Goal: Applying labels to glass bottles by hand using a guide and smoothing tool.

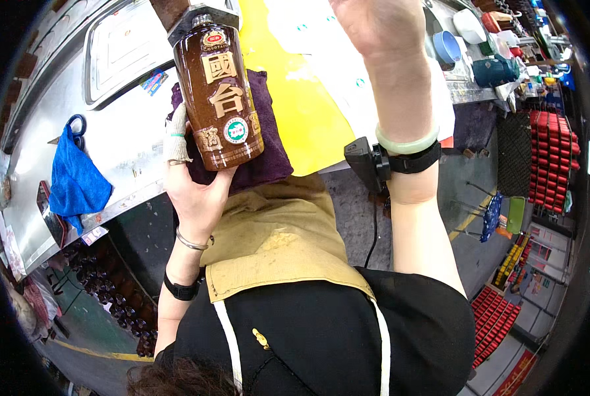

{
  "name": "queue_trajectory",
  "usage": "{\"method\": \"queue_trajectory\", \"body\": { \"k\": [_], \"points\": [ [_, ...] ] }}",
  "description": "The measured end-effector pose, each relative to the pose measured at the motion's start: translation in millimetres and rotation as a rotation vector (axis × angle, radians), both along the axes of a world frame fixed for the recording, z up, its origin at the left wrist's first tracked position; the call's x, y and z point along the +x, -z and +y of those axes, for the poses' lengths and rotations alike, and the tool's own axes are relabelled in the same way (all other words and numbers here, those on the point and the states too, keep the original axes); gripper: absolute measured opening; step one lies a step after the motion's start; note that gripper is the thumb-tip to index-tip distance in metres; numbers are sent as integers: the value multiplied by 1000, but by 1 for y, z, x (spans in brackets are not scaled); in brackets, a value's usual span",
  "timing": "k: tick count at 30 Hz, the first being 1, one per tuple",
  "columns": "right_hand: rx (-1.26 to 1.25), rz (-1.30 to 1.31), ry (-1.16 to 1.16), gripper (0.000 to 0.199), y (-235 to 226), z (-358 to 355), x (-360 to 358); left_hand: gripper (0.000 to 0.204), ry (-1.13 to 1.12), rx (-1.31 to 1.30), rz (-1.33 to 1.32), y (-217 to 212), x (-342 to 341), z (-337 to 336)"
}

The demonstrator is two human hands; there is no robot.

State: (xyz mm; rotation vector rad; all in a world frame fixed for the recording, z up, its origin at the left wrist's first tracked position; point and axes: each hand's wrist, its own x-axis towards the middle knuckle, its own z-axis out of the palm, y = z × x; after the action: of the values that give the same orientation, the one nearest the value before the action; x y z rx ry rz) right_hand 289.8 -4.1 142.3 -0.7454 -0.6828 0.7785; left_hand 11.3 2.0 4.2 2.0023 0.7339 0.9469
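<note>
Nearest the body: a black shirt (328, 336) and a tan apron (275, 241) with white straps.
Left hand (197, 198): its grip is closed around the lower part of a brown bottle (224, 99); white covering shows on at least one finger, and a metal bracelet circles the wrist.
Bottle: base toward the person, neck pointing away beside a dark grey block (193, 21) – above a purple cloth (272, 122), though whether the two touch is hard to tell.
Right hand (382, 25): well apart from the bottle, its fingers cut off by the upper edge – so I cannot tell whether this grip is open or closed. Below it sit a pale green bangle (407, 144) and a black strap.
Sheets: a yellow sheet (301, 109) right of the bottle, with white paper (338, 76) beside it.
Worktop (133, 148): on its left side, a blue cloth (77, 178), scissors (77, 125) partly under it, and a pale tray (127, 49).
Farther right: a blue bowl (446, 49), then red stacks (552, 162) beyond the floor.
</note>
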Motion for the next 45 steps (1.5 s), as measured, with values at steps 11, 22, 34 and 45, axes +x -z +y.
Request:
{"method": "queue_trajectory", "body": {
  "k": [11, 22, 34, 45],
  "points": [
    [-2, -1118, 314, 16, 36, 12, -17, 88, 12, 10, -22, 0, 3, 1],
    [-50, -1528, 186, 19, 47, -20, -73, 96, -39, -116, -15, -1, -1, -2],
    [-110, -1468, 346, 20, 49, -12, -58, 87, -29, -28, 14, 5, -6, 0],
    [3, -1557, 562, 20, 57, -16, -47, 90, -46, -26, 8, -11, 0, -2]
  ]
}}
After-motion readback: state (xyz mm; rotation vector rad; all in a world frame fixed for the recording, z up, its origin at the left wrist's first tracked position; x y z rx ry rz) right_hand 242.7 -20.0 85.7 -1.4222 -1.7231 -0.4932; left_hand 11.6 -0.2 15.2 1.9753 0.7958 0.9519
